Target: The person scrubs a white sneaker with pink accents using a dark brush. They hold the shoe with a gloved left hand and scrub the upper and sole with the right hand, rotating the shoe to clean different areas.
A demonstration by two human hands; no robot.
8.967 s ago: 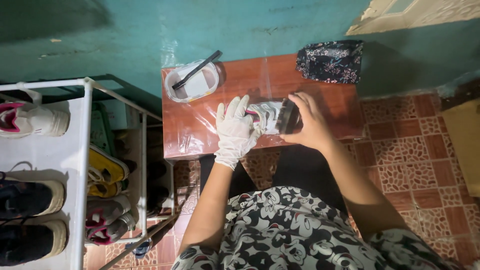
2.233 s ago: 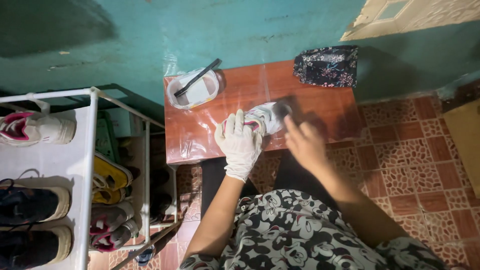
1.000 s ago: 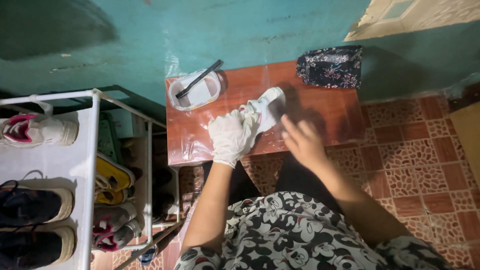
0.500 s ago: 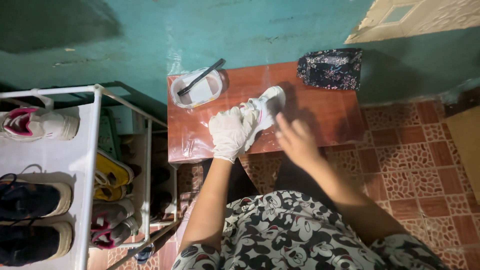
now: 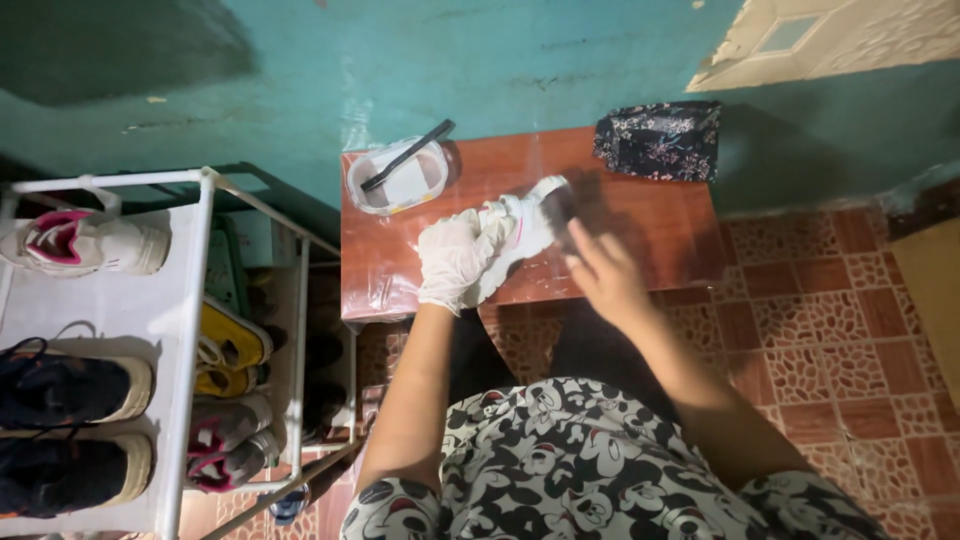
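Since half a second ago the right hand (image 5: pixel 603 268) has drawn a little toward the body, away from the shoe's toe, while the gloved left hand (image 5: pixel 457 258) keeps its grip in the same spot over the desk (image 5: pixel 640 215). Nearest the body, that left hand is curled shut around the heel end of a small white shoe (image 5: pixel 528 222), holding it tilted with the toe pointing away. Just right of it, the bare right hand is blurred with motion; its fingers look loosely closed on a dark brush (image 5: pixel 558 208) laid against the toe, though how tight the hold is I cannot tell. As a judgement, scrubbing is under way and unfinished: the shoe is in hand, not set down. Beyond the left hand sits a white tub (image 5: pixel 372 186) with a dark stick-like tool (image 5: pixel 408 155) across it; beyond the right, a dark floral pouch (image 5: pixel 657 139).
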